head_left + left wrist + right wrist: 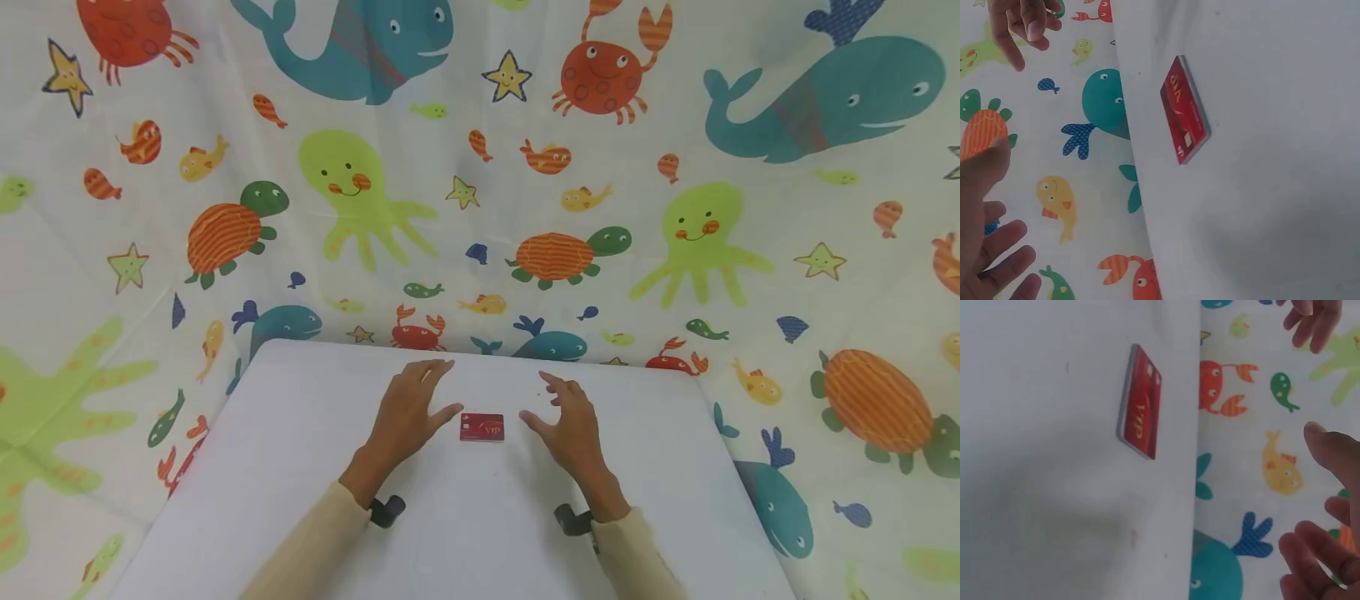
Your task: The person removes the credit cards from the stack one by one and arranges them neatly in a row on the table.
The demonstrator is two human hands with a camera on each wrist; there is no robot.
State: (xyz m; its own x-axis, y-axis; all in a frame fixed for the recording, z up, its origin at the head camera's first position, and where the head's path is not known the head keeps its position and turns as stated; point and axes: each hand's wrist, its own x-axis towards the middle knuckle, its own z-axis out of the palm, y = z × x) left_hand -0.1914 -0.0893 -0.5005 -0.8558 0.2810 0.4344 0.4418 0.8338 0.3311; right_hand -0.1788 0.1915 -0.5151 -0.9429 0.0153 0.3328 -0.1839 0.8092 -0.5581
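While the left hand (405, 412) and right hand (574, 423) hover, fingers (1007, 240) relaxed and empty, the red card (482, 428) on the counter (480, 533), presumably light, stiff and slick, suits short-edge pinching.

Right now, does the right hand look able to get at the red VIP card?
Probably yes: the right hand holds nothing, and nothing shows between it and the red VIP card on the white tabletop. The left hand is on the card's other side.
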